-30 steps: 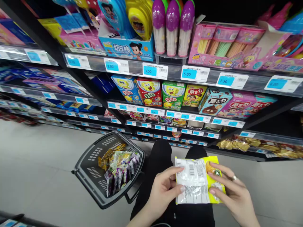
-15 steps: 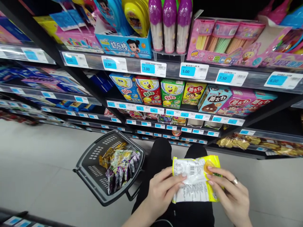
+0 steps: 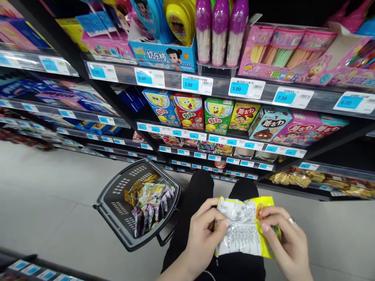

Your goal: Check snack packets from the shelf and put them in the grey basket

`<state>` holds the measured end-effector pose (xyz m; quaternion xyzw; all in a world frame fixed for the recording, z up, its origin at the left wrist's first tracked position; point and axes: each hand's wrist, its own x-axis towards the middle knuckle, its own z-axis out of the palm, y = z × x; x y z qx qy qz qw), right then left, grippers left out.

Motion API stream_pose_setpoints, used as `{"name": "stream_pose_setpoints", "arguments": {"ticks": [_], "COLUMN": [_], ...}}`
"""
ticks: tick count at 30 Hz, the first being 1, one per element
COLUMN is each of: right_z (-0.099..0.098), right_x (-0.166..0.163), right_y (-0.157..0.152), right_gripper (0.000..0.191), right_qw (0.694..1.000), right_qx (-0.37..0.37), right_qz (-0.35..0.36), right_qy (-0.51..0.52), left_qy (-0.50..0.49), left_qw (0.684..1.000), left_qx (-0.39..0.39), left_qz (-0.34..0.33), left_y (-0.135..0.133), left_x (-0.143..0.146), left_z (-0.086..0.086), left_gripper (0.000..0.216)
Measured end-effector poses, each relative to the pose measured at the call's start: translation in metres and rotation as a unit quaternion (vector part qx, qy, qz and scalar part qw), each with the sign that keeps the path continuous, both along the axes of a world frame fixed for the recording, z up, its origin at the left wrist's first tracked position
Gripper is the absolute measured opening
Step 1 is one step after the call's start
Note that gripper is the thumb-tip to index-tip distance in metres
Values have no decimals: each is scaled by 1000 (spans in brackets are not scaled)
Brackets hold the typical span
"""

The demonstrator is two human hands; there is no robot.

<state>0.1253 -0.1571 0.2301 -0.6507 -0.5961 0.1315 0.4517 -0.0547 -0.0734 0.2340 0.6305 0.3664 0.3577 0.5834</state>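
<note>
One yellow-and-white packet (image 3: 243, 240), held at both ends

Head view: left hand (image 3: 203, 234), thumb and fingers pinching the white left end. Right hand (image 3: 290, 240), ringed (image 3: 290, 220), pinching the yellow right end. Packet: above black-clad legs (image 3: 202, 191), crumpled, printed panel showing. Beside the legs, left: grey basket (image 3: 121, 190) on floor (image 3: 52, 226), containing small packets (image 3: 154, 199). Ahead: shelves (image 3: 172, 80) with cartoon-printed boxes (image 3: 218, 117).

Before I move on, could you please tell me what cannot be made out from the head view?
Front of the packet: head view, turned away, hidden by its own back.
Packet's right end: head view, partly covered by the right hand.
Small print: head view, too small to read.
Bottom of the basket: head view, partly hidden by the bags.
Lower price tags: head view, too small and blurred.
</note>
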Motion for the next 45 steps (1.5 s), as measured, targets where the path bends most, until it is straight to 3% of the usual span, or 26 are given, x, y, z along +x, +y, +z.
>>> {"name": "stream_pose_setpoints", "arguments": {"ticks": [7,12,16,18,21,25,28,30,33,37,45], "right_z": [5,5,4,2,1,4,1,-6,-21,-28,-7], "right_x": [-4,-2,0,-1,-5,-12,-12,-12,-11,-13,0], "right_y": [8,10,10,10,10,14,17,17,15,9,5], "right_gripper": [20,24,26,22,11,24,55,66,47,24,27], "right_qw": [999,999,994,985,952,894,856,813,756,795,872], "right_qx": [-36,-40,-20,-12,-1,-10,-54,-121,-212,-212,-233], "right_qz": [-23,-16,-4,7,15,-4,-19,19,75,28,17], "right_qy": [-24,17,106,173,305,449,514,568,614,567,431], "left_qy": [11,10,-83,-150,-168,-84,-60,-74,-108,-71,60], "left_qw": [999,996,983,968,960,974,984,984,974,983,992], "left_qx": [-31,-78,-157,-196,-221,-172,-126,-136,-183,-148,75], "left_qz": [40,45,39,37,-25,-119,-111,-87,-72,-80,-87], "left_y": [1,5,5,3,2,4,7,8,9,16,31], "left_x": [-4,-6,-1,1,0,-7,-11,-13,-15,-23,-32], "left_z": [-1,-2,-7,-10,-14,-13,-14,-16,-20,-19,-13], "left_gripper": [26,26,17,35,47,41,42,44,49,49,48]}}
